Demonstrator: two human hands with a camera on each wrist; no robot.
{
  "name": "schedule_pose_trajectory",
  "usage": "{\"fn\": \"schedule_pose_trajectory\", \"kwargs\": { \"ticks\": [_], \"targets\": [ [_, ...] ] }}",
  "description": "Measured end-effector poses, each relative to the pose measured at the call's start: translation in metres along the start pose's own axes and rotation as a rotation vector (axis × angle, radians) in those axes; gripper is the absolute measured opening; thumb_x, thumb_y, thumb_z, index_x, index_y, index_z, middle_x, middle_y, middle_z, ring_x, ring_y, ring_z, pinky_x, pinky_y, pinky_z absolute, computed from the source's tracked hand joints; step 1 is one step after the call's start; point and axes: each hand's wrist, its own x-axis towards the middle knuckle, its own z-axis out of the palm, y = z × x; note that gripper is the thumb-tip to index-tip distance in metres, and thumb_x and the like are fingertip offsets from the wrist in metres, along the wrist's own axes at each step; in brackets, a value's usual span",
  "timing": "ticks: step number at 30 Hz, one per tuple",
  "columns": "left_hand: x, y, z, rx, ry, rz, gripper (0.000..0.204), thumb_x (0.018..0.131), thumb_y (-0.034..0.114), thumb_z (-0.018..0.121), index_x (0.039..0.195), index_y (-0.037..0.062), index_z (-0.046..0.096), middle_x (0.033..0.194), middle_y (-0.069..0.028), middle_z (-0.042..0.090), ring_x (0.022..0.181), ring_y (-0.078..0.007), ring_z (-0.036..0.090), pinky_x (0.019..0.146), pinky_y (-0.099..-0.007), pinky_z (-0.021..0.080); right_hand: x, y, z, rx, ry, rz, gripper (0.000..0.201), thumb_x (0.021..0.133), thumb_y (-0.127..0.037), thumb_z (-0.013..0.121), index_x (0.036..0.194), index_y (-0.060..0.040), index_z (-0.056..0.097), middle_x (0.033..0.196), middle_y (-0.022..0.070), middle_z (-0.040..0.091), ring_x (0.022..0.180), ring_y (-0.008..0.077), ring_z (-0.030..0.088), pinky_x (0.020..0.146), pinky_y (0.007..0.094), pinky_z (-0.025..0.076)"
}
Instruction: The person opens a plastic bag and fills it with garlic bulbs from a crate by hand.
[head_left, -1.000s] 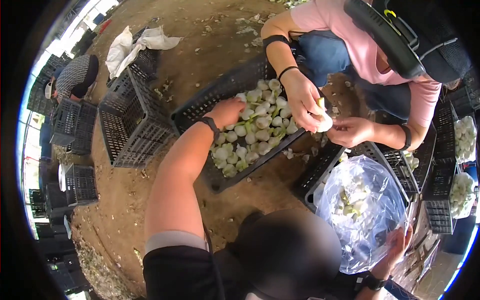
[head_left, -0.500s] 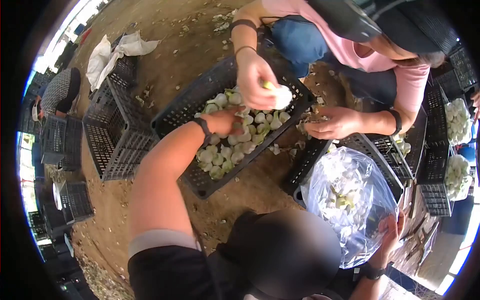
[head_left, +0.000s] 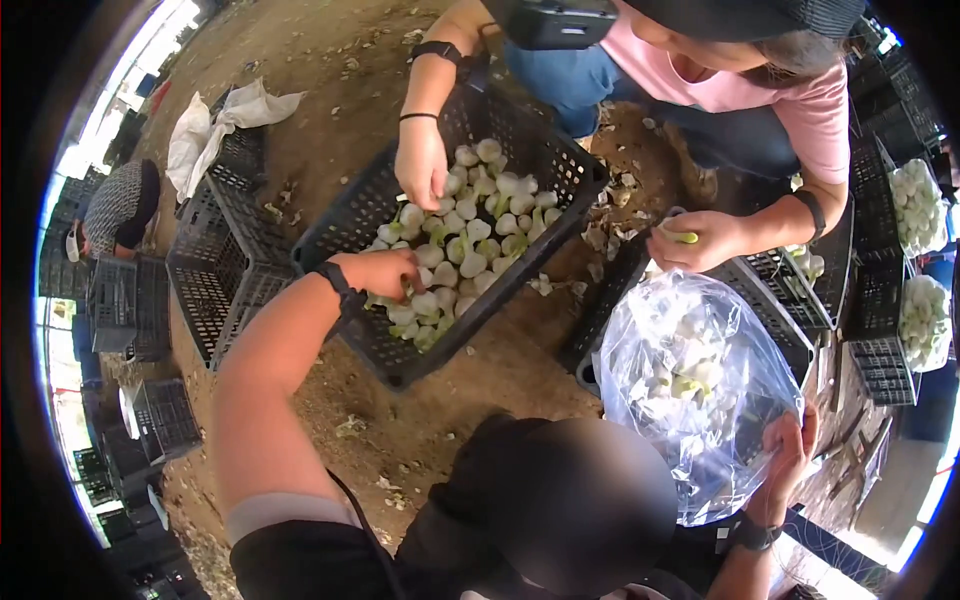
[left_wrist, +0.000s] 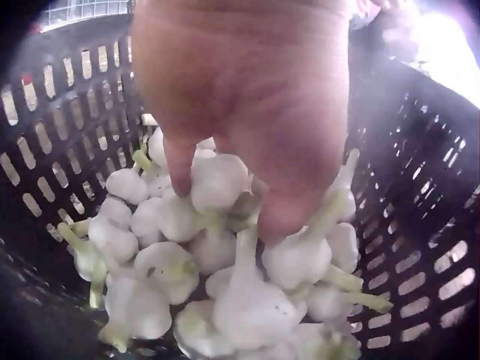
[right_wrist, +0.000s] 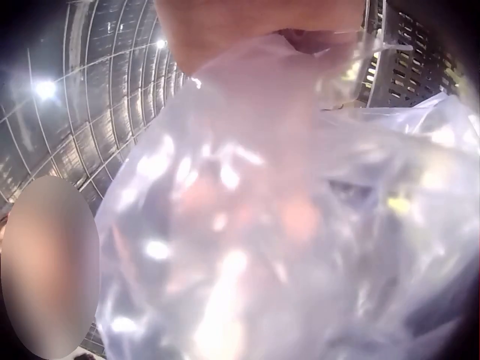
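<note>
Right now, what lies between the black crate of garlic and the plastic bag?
In the head view, bare dirt ground strewn with garlic peelings separates the crate from the plastic bag.

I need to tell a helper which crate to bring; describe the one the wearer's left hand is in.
On the dirt floor, it is the tilted black crate between the two workers. Unlike the empty crates beside it, it holds white garlic bulbs.
</note>
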Motion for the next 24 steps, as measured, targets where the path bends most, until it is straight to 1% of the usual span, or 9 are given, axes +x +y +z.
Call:
{"fn": "schedule_pose_trajectory", "kwargs": {
  "ticks": [3,4,7,8,11,12,18,22,24],
  "targets": [
    [-0.019,0.030,-0.022,-0.316,-0.262,-0.415,0.039,0.084,0.029,0.064,0.123,0.0242,0.061,0.125,-0.0127,0.054,0.104,-0.0219,0.056,0.083,-0.0346,0.049,-0.002,-0.003,0.004,-0.006,0.050,0.027,0.019,0.088,-0.005,0.051,0.106,-0.0003,0.053,0.062,-0.0028,0.045,0.047,0.0032,0.034,0.044,0.0187,0.027],
    [-0.024,0.032,-0.024,-0.187,-0.250,-0.335,0.044,0.088,0.030,0.056,0.132,0.0222,0.053,0.112,-0.0114,0.063,0.098,-0.0190,0.061,0.073,-0.0332,0.051,-0.002,-0.002,0.004,0.007,0.059,0.025,0.019,0.088,-0.005,0.051,0.106,-0.0003,0.053,0.062,-0.0028,0.045,0.047,0.0032,0.034,0.044,0.0187,0.027],
    [-0.026,0.048,-0.045,-0.232,-0.169,-0.535,0.042,0.086,0.026,0.054,0.127,0.0201,0.057,0.098,-0.0050,0.069,0.078,-0.0190,0.066,0.068,-0.0344,0.051,0.000,0.002,0.003,0.019,0.061,0.020,0.019,0.088,-0.005,0.050,0.106,-0.0002,0.053,0.061,-0.0027,0.045,0.047,0.0033,0.034,0.044,0.0188,0.027],
    [-0.026,0.058,-0.054,-0.188,-0.164,-0.562,0.044,0.088,0.022,0.051,0.131,0.0126,0.052,0.100,-0.0066,0.068,0.096,-0.0251,0.064,0.076,-0.0388,0.051,0.002,0.003,0.002,0.003,0.045,0.020,0.019,0.088,-0.004,0.050,0.106,-0.0002,0.053,0.061,-0.0026,0.045,0.047,0.0033,0.034,0.044,0.0189,0.027],
    [0.000,0.029,-0.049,0.290,-0.060,-0.512,0.043,0.086,0.020,0.053,0.128,0.0120,0.055,0.106,-0.0107,0.066,0.098,-0.0294,0.062,0.080,-0.0405,0.050,0.005,0.006,0.000,-0.007,0.004,0.020,0.019,0.088,-0.004,0.050,0.107,0.0000,0.053,0.061,-0.0024,0.045,0.047,0.0033,0.034,0.044,0.0188,0.027],
    [0.018,-0.005,-0.037,0.344,-0.163,-0.522,0.039,0.085,0.020,0.054,0.122,0.0107,0.059,0.112,-0.0137,0.063,0.100,-0.0314,0.060,0.083,-0.0411,0.049,0.006,0.007,-0.001,-0.004,-0.006,0.018,0.019,0.088,-0.004,0.050,0.107,0.0001,0.053,0.061,-0.0023,0.045,0.047,0.0033,0.035,0.044,0.0187,0.028],
    [0.026,-0.016,-0.015,0.168,0.218,-0.320,0.035,0.085,0.016,0.053,0.118,0.0118,0.060,0.119,-0.0135,0.059,0.104,-0.0294,0.058,0.085,-0.0402,0.047,0.006,0.007,0.008,-0.003,0.042,0.033,0.020,0.089,-0.004,0.050,0.108,0.0002,0.053,0.060,-0.0025,0.044,0.047,0.0037,0.035,0.044,0.0184,0.029],
    [0.064,-0.040,0.006,0.012,0.184,-0.397,0.035,0.083,0.024,0.060,0.118,0.0175,0.060,0.111,-0.0115,0.062,0.103,-0.0285,0.059,0.087,-0.0396,0.046,0.010,0.011,0.006,-0.022,0.015,0.043,0.020,0.089,-0.003,0.049,0.108,0.0002,0.052,0.059,-0.0025,0.044,0.046,0.0038,0.035,0.044,0.0185,0.029],
    [0.066,-0.042,0.008,0.025,0.239,-0.250,0.038,0.081,0.025,0.063,0.118,0.0170,0.060,0.109,-0.0110,0.063,0.102,-0.0286,0.059,0.087,-0.0388,0.047,0.010,0.014,0.006,-0.024,0.027,0.032,0.020,0.089,-0.003,0.049,0.108,0.0003,0.052,0.059,-0.0025,0.043,0.046,0.0037,0.035,0.043,0.0186,0.029]
  ]
}}
